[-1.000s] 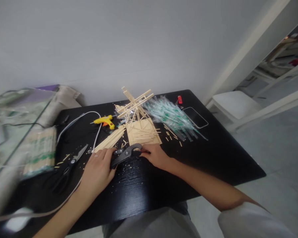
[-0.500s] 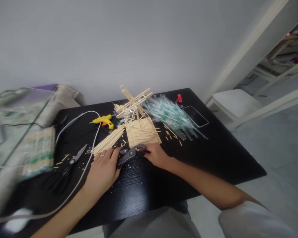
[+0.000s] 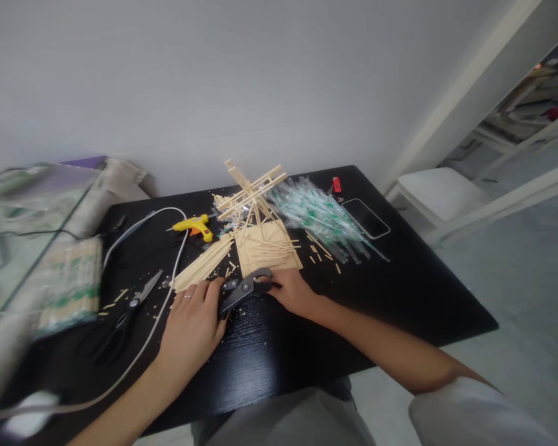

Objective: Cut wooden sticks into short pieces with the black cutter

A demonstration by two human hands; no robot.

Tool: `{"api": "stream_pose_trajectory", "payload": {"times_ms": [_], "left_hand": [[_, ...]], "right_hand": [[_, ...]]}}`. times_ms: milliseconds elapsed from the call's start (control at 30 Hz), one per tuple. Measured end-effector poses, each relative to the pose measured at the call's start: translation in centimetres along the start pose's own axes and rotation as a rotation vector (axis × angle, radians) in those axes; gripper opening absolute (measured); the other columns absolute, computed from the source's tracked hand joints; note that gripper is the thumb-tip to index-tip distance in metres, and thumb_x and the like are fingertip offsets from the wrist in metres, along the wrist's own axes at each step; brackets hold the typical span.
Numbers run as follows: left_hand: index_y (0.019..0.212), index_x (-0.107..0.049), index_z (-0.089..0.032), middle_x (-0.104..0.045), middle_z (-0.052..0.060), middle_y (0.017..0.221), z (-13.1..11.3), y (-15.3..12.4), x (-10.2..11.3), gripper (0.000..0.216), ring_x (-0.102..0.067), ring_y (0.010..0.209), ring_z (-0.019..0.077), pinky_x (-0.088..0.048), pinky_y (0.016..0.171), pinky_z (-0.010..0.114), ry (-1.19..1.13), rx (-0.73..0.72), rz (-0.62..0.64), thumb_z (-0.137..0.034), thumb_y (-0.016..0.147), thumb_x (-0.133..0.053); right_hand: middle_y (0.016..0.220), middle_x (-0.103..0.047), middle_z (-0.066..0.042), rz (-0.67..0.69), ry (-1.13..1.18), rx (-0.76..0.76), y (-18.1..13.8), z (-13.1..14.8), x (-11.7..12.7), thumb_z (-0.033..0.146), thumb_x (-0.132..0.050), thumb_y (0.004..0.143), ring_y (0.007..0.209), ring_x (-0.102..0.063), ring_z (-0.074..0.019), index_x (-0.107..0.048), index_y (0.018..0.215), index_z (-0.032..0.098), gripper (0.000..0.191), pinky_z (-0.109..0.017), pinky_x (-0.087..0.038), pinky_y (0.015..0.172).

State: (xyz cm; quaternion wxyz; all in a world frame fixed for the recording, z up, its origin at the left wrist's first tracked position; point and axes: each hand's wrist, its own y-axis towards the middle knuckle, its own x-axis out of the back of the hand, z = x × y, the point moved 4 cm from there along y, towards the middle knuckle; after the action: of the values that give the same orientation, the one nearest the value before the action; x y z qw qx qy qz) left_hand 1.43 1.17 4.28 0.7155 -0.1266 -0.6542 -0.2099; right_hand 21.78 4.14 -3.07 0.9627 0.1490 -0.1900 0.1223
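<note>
A black hand cutter [image 3: 242,288] lies on the black table [image 3: 400,291], just in front of a flat panel of glued wooden sticks [image 3: 267,248]. My left hand [image 3: 190,322] rests on the table with its thumb and forefinger closed on the cutter's handle end. Curled fingers of my right hand [image 3: 292,292] are pinched at the cutter's jaws, and what they hold is too small to make out. Behind the panel stands a stick frame like a windmill [image 3: 250,193]. A bundle of loose sticks [image 3: 203,263] lies left of the panel.
A yellow glue gun [image 3: 194,225] with a white cable [image 3: 139,353] sits at the back left, and black scissors [image 3: 130,310] lie near it. Clear green-printed wrappers [image 3: 318,217], a phone [image 3: 366,218] and a small red object [image 3: 336,184] are at the back right. Stick packs [image 3: 69,285] lie left.
My left hand has slid a little to the right and flattened along the cutter's handles. The cutter has turned slightly, and my right hand has stayed at its jaws.
</note>
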Motion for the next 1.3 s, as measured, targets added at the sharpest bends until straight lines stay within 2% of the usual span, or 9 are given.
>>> {"api": "stream_pose_trajectory", "payload": {"times_ms": [333,533,867,1067,1167,1300], "left_hand": [[0.12,-0.06,-0.013,-0.067,0.014,0.098,-0.2,0.1,-0.4,0.031,-0.066,0.091,0.0341,-0.049,0.084,0.045,0.067,0.013,0.057,-0.027,0.092,-0.056],[0.106,-0.062,-0.016,-0.065,0.012,0.091,-0.1,0.1,-0.3,0.018,-0.066,0.085,0.0322,-0.051,0.08,0.042,0.079,0.013,0.083,-0.027,0.092,-0.057],[0.102,-0.059,-0.017,-0.068,0.012,0.089,0.1,0.3,-0.9,0.026,-0.07,0.081,0.031,-0.052,0.073,0.038,0.068,0.051,0.2,-0.005,0.081,-0.05],[0.101,-0.058,-0.018,-0.071,0.011,0.09,0.6,0.3,-1.1,0.027,-0.072,0.077,0.0293,-0.052,0.067,0.035,0.061,0.071,0.234,-0.003,0.081,-0.047],[0.103,-0.059,-0.019,-0.072,0.01,0.093,1.2,0.5,-1.7,0.024,-0.072,0.079,0.0291,-0.052,0.069,0.036,0.025,0.074,0.195,-0.009,0.082,-0.053],[0.108,-0.061,-0.019,-0.071,0.01,0.097,2.6,1.2,-2.0,0.02,-0.07,0.091,0.0311,-0.053,0.079,0.038,-0.077,0.103,0.022,-0.02,0.089,-0.056]], "right_hand": [[0.082,-0.077,-0.005,0.033,-0.088,0.0,0.0,0.0,0.0,0.018,-0.074,0.09,0.077,-0.071,-0.0197,-0.079,0.091,0.017,0.006,-0.026,-0.049,0.072],[0.078,-0.076,-0.004,0.037,-0.123,-0.006,0.1,-0.1,0.0,0.022,-0.075,0.091,0.074,-0.07,-0.0191,-0.078,0.085,0.016,0.009,-0.025,-0.048,0.07],[0.075,-0.074,-0.004,0.028,-0.123,-0.011,0.1,-0.1,0.0,0.023,-0.077,0.089,0.071,-0.067,-0.0183,-0.073,0.077,0.015,0.014,-0.025,-0.046,0.067],[0.078,-0.076,-0.005,0.027,-0.12,-0.007,0.2,0.1,0.1,0.019,-0.079,0.087,0.073,-0.07,-0.0194,-0.075,0.078,0.015,0.01,-0.026,-0.049,0.07],[0.08,-0.077,-0.005,0.045,-0.101,-0.004,0.3,0.2,0.4,0.019,-0.079,0.087,0.076,-0.072,-0.0198,-0.077,0.082,0.016,0.007,-0.026,-0.051,0.073],[0.093,-0.08,-0.004,-0.021,-0.04,0.048,0.5,0.5,1.5,0.023,-0.075,0.091,0.085,-0.074,-0.0206,-0.08,0.095,0.021,0.007,-0.029,-0.055,0.082]]}}
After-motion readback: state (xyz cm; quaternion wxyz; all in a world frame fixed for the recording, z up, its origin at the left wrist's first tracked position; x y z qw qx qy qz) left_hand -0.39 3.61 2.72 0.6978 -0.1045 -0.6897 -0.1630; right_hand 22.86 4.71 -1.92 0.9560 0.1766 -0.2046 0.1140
